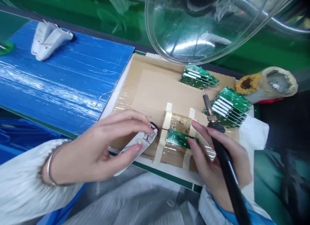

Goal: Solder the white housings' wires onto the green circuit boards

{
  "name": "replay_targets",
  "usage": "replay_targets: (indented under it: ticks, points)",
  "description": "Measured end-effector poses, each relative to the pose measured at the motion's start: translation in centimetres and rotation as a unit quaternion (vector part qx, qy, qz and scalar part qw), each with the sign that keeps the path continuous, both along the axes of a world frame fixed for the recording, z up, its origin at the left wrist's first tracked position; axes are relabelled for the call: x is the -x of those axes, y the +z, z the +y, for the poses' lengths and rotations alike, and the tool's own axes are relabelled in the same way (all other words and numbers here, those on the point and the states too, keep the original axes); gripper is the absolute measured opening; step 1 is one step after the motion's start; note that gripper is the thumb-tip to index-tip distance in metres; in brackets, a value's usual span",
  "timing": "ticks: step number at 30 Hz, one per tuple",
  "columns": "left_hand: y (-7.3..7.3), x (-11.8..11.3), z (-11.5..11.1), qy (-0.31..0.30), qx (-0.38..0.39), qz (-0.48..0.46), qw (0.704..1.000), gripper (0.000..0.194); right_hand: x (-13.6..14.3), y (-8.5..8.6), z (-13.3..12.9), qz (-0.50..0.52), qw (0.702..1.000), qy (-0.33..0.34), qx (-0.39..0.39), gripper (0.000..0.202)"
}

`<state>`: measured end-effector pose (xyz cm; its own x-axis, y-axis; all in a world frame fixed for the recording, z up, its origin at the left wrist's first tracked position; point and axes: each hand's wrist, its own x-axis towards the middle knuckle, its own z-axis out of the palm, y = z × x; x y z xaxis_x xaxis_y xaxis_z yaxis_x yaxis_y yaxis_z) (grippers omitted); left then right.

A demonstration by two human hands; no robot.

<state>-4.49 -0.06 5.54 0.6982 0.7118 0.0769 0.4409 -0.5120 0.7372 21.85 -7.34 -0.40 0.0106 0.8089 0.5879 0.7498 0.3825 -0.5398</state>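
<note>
The left hand (97,147) arched over the white plastic housing (144,138), thumb and fingers parted; the right hand (237,160) gripped a soldering iron (222,155), its thumb at the small green circuit board (178,138) lying on the taped cardboard (152,86)

Glossy blue tabletop (79,70), green surface (72,12) behind

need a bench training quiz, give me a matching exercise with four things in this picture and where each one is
1. white casings forming a V
2. black-handled soldering iron
3. single narrow green circuit board
4. thin silver-coloured bangle

A. around the left wrist
B. on the shiny blue sheet
C. across the right hand
D. beside a thin red wire

Pairs: 1-B, 2-C, 3-D, 4-A
</note>
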Motion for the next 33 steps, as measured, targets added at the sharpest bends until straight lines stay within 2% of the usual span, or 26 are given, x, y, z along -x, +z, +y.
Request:
replay_targets:
  ticks: [3, 5, 7, 11, 13, 15, 17, 19, 21, 23, 24, 26, 29, 31, 33]
  points:
    - [-0.5, -0.7, -1.0, -0.006, -0.038, -0.013, 0.999, 0.020, 0.3, -0.2, 0.4, -0.048, 0.998, 0.037, 0.013, 0.060]
    - [-1.1, -1.8, -1.1, -0.020, -0.096, -0.035, 0.995, 0.016, 0.5, -0.5, 0.5, -0.042, 0.997, 0.044, 0.039, 0.059]
    - [-1.6, -3.0, -1.1, -0.060, -0.174, -0.029, 0.982, 0.017, 0.7, -0.8, 0.5, -0.030, 0.996, 0.057, 0.057, 0.057]
    - [-1.4, -4.6, -2.2, -0.178, -0.308, 0.117, 0.927, 0.021, 0.5, -0.5, 0.0, -0.038, 0.994, 0.084, 0.052, 0.057]
    - [-1.1, -4.4, -2.9, -0.190, -0.336, 0.199, 0.901, 0.018, 0.1, -0.3, -0.4, -0.007, 0.998, 0.064, 0.016, 0.051]
    - [-1.1, -3.8, -3.2, -0.154, -0.348, 0.237, 0.894, 0.018, -0.2, -0.4, -0.6, 0.054, 0.995, -0.002, -0.082, 0.039]
    - [-1.8, -3.1, -2.6, -0.097, -0.360, 0.206, 0.905, 0.021, -0.4, -0.7, -0.5, 0.107, 0.974, -0.098, -0.173, 0.035]
    - [-3.1, -2.9, -1.6, -0.046, -0.367, 0.112, 0.923, 0.022, -0.5, -1.1, 0.0, 0.131, 0.956, -0.170, -0.200, 0.037]
    - [-4.6, -3.2, -0.6, -0.002, -0.352, 0.022, 0.936, 0.019, -0.7, -1.2, 0.7, 0.166, 0.939, -0.211, -0.214, 0.033]
    - [-5.9, -3.8, 0.2, 0.041, -0.319, -0.023, 0.947, 0.012, -0.9, -1.0, 1.6, 0.203, 0.916, -0.243, -0.245, 0.024]
    - [-6.3, -4.1, 0.4, 0.055, -0.301, -0.032, 0.951, 0.009, -1.0, -0.8, 2.0, 0.221, 0.907, -0.251, -0.257, 0.030]
    - [-6.7, -4.5, 0.7, 0.066, -0.273, -0.039, 0.959, 0.009, -1.1, -0.3, 2.6, 0.242, 0.906, -0.240, -0.251, 0.040]
    - [-6.6, -4.6, 0.8, 0.050, -0.240, -0.032, 0.969, 0.012, -1.0, 0.0, 2.8, 0.219, 0.945, -0.106, -0.221, 0.021]
    - [-6.5, -4.5, 0.8, 0.046, -0.230, -0.029, 0.972, 0.013, -0.8, -0.1, 2.5, 0.197, 0.960, -0.018, -0.199, 0.011]
    - [-6.3, -4.5, 0.8, 0.043, -0.222, -0.027, 0.974, 0.013, -0.5, -0.3, 2.2, 0.191, 0.969, 0.011, -0.160, 0.009]
